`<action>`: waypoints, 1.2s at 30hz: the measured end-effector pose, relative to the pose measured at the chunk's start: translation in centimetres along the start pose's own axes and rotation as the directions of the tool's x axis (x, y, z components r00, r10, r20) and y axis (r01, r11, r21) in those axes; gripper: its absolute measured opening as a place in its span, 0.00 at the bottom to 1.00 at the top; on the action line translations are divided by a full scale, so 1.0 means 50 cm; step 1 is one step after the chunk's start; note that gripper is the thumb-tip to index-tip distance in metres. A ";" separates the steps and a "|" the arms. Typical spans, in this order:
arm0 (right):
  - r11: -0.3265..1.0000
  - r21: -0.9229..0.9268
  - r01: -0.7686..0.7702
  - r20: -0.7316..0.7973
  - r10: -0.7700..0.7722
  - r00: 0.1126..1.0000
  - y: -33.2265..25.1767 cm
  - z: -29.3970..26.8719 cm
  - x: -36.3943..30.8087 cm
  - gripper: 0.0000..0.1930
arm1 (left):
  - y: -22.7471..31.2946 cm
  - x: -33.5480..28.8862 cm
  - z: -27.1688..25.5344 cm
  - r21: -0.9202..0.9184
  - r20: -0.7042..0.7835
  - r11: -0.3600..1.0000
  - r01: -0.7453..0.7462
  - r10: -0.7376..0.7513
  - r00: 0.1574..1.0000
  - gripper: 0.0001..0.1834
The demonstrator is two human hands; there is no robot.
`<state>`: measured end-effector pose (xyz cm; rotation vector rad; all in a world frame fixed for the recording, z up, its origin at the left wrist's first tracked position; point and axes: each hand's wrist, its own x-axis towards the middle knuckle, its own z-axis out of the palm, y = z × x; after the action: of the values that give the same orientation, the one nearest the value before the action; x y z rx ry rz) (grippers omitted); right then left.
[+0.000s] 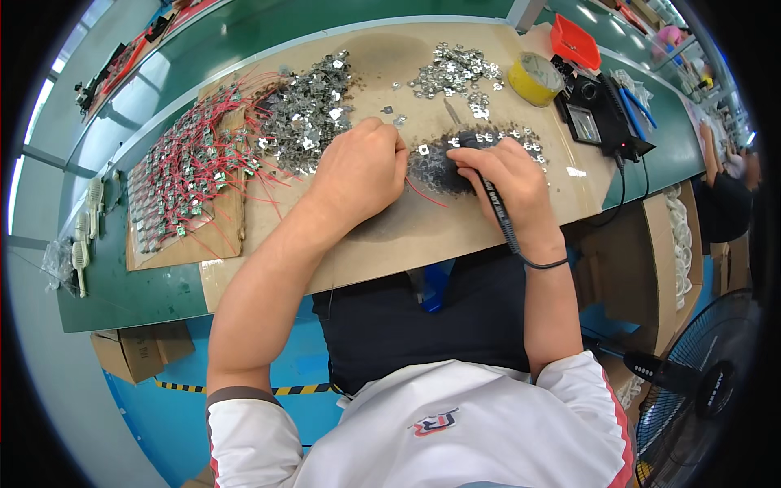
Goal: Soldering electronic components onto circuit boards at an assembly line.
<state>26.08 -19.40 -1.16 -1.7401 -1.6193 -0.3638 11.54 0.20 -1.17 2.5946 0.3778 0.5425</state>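
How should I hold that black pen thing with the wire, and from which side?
Probably pencil-style around the black pen-shaped tool's slim handle, coming from the right, as the right hand does. It's long and thin like a pen; its cord trails toward the person, and its other end points toward the small metal pieces.

A head-worn fisheye looks down from close above onto the workbench (175, 297).

Brown sheet (455, 232) open along near edge; metal heap (305, 106) blocks way left of left hand (362, 169).
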 end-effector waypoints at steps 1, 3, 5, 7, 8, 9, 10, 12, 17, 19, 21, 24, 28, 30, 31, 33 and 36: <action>1.000 0.004 0.001 0.001 -0.001 1.000 -0.004 0.007 0.004 0.18 | -0.002 0.000 0.000 0.001 -0.001 1.000 0.001 -0.001 1.000 0.07; 1.000 -0.012 0.009 -0.005 -0.009 1.000 -0.009 0.013 0.007 0.18 | -0.005 -0.003 0.000 0.012 -0.004 1.000 0.011 -0.011 1.000 0.07; 0.999 -0.033 0.015 -0.012 -0.015 1.000 -0.007 0.011 0.009 0.19 | -0.003 0.000 0.000 0.005 0.000 1.000 0.002 -0.002 1.000 0.07; 1.000 -0.014 0.026 -0.092 -0.027 0.995 0.003 -0.003 0.005 0.19 | -0.002 0.000 -0.001 -0.003 0.006 1.000 -0.001 0.001 1.000 0.07; 1.000 -0.012 0.025 -0.088 -0.026 0.996 0.006 -0.008 0.004 0.19 | -0.001 0.001 -0.003 0.006 0.004 1.000 0.004 -0.004 1.000 0.07; 1.000 -0.004 0.028 -0.069 -0.028 0.997 0.010 -0.012 0.004 0.19 | -0.001 0.000 -0.003 0.014 0.002 1.000 0.009 -0.009 1.000 0.07; 1.000 0.000 0.030 -0.054 -0.030 0.998 0.013 -0.013 0.006 0.19 | -0.003 0.000 -0.002 0.013 0.002 1.000 0.008 -0.008 1.000 0.07; 0.999 0.014 0.042 -0.029 -0.041 0.999 0.014 -0.010 0.007 0.19 | -0.008 -0.002 -0.001 0.004 -0.016 1.000 -0.009 0.009 1.000 0.07; 0.999 0.021 0.041 0.009 -0.041 0.999 0.010 0.003 0.006 0.18 | -0.004 0.001 0.001 -0.001 -0.004 1.000 -0.002 0.002 1.000 0.07; 0.998 0.029 0.055 0.003 -0.055 0.998 0.005 0.010 0.015 0.18 | -0.005 0.000 0.001 0.000 -0.005 1.000 -0.007 0.007 1.000 0.07; 0.999 0.015 0.048 0.003 -0.049 0.999 -0.005 0.017 0.020 0.18 | -0.005 -0.002 -0.001 -0.004 -0.011 1.000 0.012 -0.013 1.000 0.07; 0.999 -0.002 0.048 -0.020 -0.048 0.999 -0.012 0.028 0.020 0.18 | -0.006 -0.004 -0.002 -0.003 -0.007 1.000 0.005 -0.005 1.000 0.07; 0.999 -0.008 0.045 -0.056 -0.045 0.997 -0.015 0.027 0.020 0.17 | 0.000 0.000 0.000 -0.009 0.003 1.000 -0.001 0.001 1.000 0.07; 0.999 -0.002 0.039 -0.063 -0.039 0.997 -0.010 0.034 0.020 0.17 | 0.001 -0.001 0.000 -0.005 -0.011 1.000 0.012 -0.012 1.000 0.07; 0.999 0.007 0.036 -0.069 -0.036 0.997 -0.005 0.038 0.020 0.16 | 0.000 0.000 0.000 -0.010 -0.009 1.000 -0.001 0.001 1.000 0.07; 1.000 0.011 0.027 -0.082 -0.026 0.996 -0.004 0.044 0.023 0.16 | -0.001 0.000 -0.003 -0.013 -0.003 1.000 0.017 -0.017 1.000 0.06; 1.000 0.013 0.010 -0.096 -0.009 0.995 -0.002 0.043 0.022 0.16 | 0.001 0.004 -0.005 -0.026 0.005 0.999 0.031 -0.031 1.000 0.06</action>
<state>25.61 -17.16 -1.93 -1.6797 -1.5585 -0.4328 11.63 0.35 -0.87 2.5600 0.4057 0.5271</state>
